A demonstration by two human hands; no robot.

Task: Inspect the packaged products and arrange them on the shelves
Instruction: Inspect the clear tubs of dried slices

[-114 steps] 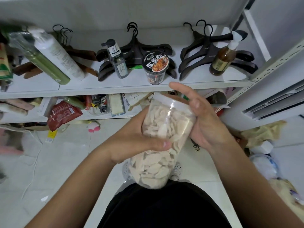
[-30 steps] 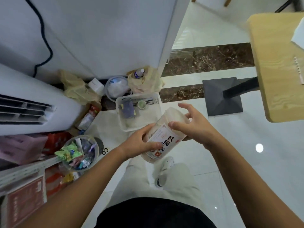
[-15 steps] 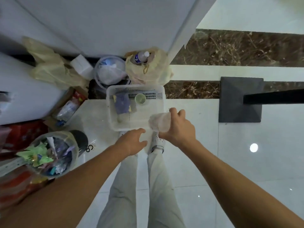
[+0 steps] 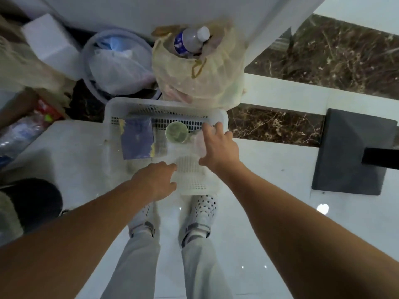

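Head view: you're bent over the white mesh basket [image 4: 111,126] on the floor at the frame's centre. Your right hand [image 4: 219,147] wraps a clear jar [image 4: 197,143] at the basket's right side, beside a green-lidded tub [image 4: 176,132] and a purple packet [image 4: 137,141]. Your left hand [image 4: 157,180] hangs relaxed over the near rim, gripping nothing. This looks like the fetching step. Next, lift 1 product clear, check it, then turn to the shelves, which are out of view.

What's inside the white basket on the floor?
In the white basket: a purple packet, a round green-topped cup and a blurry clear jar under the right hand. That hand covers most of the jar; the left hand hides the near edge.
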